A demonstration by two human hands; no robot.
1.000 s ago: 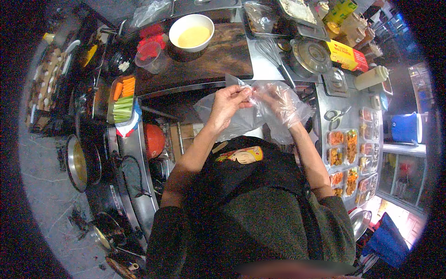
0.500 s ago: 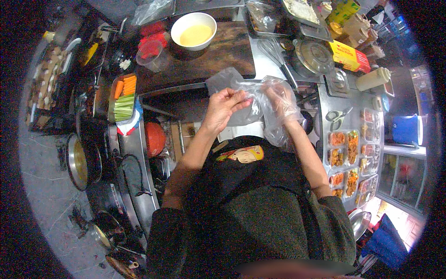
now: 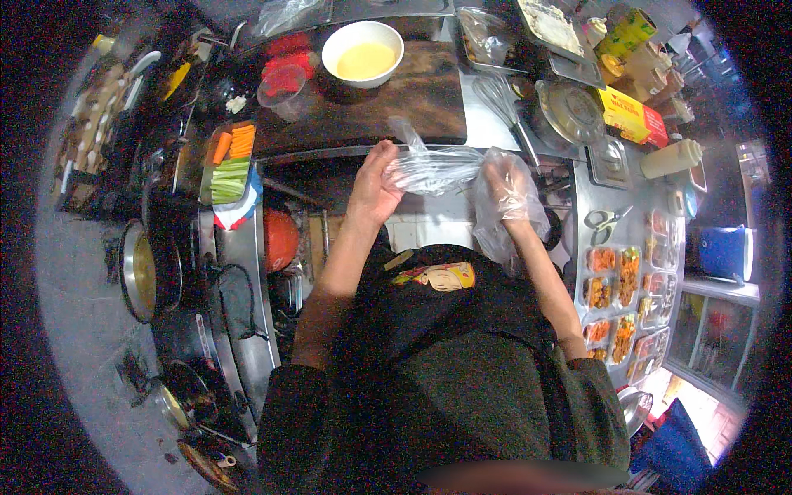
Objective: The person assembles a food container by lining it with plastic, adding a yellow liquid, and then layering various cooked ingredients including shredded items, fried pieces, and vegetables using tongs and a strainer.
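A clear plastic bag (image 3: 441, 169) is stretched taut between my hands, above the gap in front of the counter. My left hand (image 3: 377, 183) grips one end, fingers closed round the gathered plastic. The other end covers my right hand (image 3: 502, 183), which is curled and appears to be inside the bag, with loose film hanging round the wrist. Beyond them a white bowl (image 3: 361, 80) of pale yellow liquid sits on a dark wooden board (image 3: 421, 103). Right of the board lies a whisk (image 3: 502, 103).
At left is a tray of carrot and celery sticks (image 3: 231, 169). A clear cup (image 3: 282, 95) stands left of the bowl. Scissors (image 3: 606, 221) and several filled clear food containers (image 3: 610, 289) occupy the right counter, with a squeeze bottle (image 3: 670, 158) and yellow-red box (image 3: 631, 117) beyond.
My left hand has turned and moved slightly left, drawing the plastic out into a taut length. The right hand stays within the film. The whole view has shifted a little.
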